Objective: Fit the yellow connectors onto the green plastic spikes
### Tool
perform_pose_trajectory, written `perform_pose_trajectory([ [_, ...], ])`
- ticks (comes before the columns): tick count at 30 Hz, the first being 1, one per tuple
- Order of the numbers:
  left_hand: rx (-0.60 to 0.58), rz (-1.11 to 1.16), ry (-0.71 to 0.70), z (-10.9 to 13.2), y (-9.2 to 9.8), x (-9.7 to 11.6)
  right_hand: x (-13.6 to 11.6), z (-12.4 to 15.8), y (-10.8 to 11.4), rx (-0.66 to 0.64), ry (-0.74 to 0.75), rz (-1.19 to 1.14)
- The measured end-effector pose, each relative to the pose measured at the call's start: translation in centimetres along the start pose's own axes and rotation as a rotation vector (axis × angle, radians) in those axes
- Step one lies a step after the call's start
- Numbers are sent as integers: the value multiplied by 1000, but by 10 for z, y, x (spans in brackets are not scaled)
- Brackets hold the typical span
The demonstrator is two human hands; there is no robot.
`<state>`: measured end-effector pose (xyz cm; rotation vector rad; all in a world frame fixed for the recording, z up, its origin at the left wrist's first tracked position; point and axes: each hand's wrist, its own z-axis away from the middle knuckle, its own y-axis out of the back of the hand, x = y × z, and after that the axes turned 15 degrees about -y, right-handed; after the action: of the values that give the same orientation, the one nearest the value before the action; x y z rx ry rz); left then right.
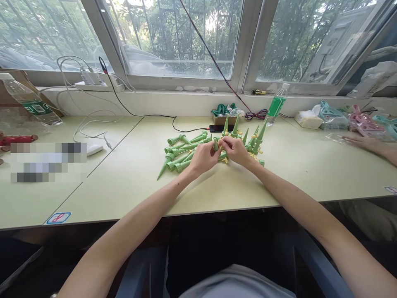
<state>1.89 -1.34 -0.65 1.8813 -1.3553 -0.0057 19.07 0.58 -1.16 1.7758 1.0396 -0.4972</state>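
Observation:
My left hand (205, 157) is closed around a green plastic plant-watering spike (216, 145), its tapered tip pointing up. My right hand (236, 150) meets it from the right, thumb and fingers pinched at the spike on a small yellow valve that the fingertips mostly hide. Left of my hands lies a pile of green spikes (182, 151), with ribbed caps and no yellow parts showing. To the right, more green spikes (258, 140) with small yellow valves lie or stand tip up, close behind and beside my right hand.
Behind the spikes are a small cardboard box (219, 120) and a black phone (214, 128) on a cable. A green-labelled bottle (276, 106) and tissue pack (309, 118) stand at the back right. Another person's hand (361, 142) rests near bagged pink and blue items. White cables (89, 128) lie left.

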Motion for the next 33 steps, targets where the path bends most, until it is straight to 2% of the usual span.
perform_pose_trajectory([
  [33,-40,-30,-20,2,0,4,-1,1,1,-9,-19,22],
])
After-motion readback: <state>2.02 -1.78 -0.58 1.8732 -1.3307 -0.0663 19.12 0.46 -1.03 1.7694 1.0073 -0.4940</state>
